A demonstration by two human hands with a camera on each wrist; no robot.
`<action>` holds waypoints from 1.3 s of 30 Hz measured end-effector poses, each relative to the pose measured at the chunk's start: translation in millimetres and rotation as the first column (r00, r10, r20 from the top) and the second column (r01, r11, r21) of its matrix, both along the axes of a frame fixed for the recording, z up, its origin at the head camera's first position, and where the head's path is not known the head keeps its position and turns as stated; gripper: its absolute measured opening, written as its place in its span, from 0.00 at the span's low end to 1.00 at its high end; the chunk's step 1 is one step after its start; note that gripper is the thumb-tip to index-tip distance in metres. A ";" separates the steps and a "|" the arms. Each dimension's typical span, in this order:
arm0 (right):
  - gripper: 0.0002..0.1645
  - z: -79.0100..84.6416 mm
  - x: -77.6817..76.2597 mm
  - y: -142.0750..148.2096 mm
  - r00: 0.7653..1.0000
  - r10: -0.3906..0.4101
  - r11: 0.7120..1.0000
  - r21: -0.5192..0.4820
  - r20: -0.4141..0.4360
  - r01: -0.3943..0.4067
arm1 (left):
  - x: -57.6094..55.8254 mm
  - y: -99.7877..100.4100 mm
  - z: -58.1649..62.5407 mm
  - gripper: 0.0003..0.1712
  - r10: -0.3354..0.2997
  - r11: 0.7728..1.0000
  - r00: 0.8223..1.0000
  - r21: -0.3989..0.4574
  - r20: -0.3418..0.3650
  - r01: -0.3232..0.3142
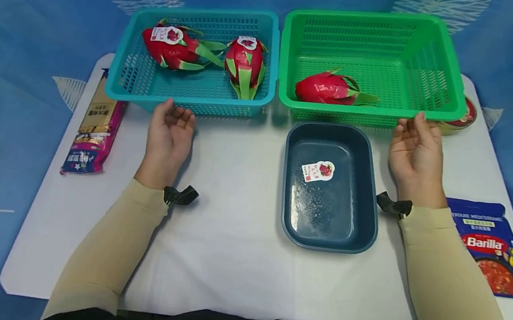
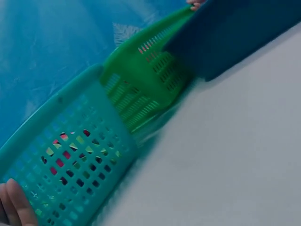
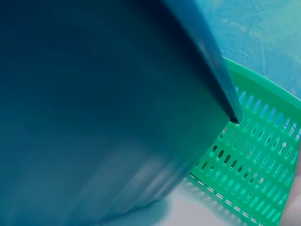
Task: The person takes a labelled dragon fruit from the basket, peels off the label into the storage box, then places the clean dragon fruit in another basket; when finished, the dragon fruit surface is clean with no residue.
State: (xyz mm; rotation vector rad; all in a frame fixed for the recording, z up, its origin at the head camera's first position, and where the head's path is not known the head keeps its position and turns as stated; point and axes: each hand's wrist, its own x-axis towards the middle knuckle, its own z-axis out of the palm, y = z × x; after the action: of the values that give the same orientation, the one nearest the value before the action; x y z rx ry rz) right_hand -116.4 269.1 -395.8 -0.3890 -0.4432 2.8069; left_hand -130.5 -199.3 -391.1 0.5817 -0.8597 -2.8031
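My left hand (image 1: pixel 169 139) is palm inward at the front wall of the teal basket (image 1: pixel 188 103), fingers loosely bent, nothing held. In the left wrist view its fingers (image 2: pixel 18 202) lie against or just before that wall; contact is unclear. Two dragon fruits, one lying sideways (image 1: pixel 170 46) and one pointing forward (image 1: pixel 244 66), are in the teal basket. At the front right of the green basket (image 1: pixel 363 110), my right hand (image 1: pixel 416 157) has its fingertips at the rim, fingers relaxed. A third dragon fruit (image 1: pixel 323 88) lies inside that basket.
A dark blue tub (image 1: pixel 326 208) with a dragon-fruit sticker (image 1: pixel 317 171) stands before the green basket. At left lies a long snack packet (image 1: pixel 94 129). A Barilla pouch (image 1: pixel 491 244) is by the right forearm, and a round tin (image 1: pixel 467 116) is partly hidden behind the green basket.
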 end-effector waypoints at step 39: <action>0.10 60.5 28.9 -2.9 0.830 0.466 0.357 0.794 0.305 -0.492 | -9.4 -1.9 -10.5 0.06 0.097 0.994 0.970 0.070 -0.222 -0.083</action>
State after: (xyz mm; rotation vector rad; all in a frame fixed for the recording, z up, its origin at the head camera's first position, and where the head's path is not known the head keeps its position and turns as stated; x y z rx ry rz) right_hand -87.5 266.2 -335.3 -0.0433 -2.1552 2.5709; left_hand -139.9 -201.2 -401.6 0.2931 -0.6884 -2.7510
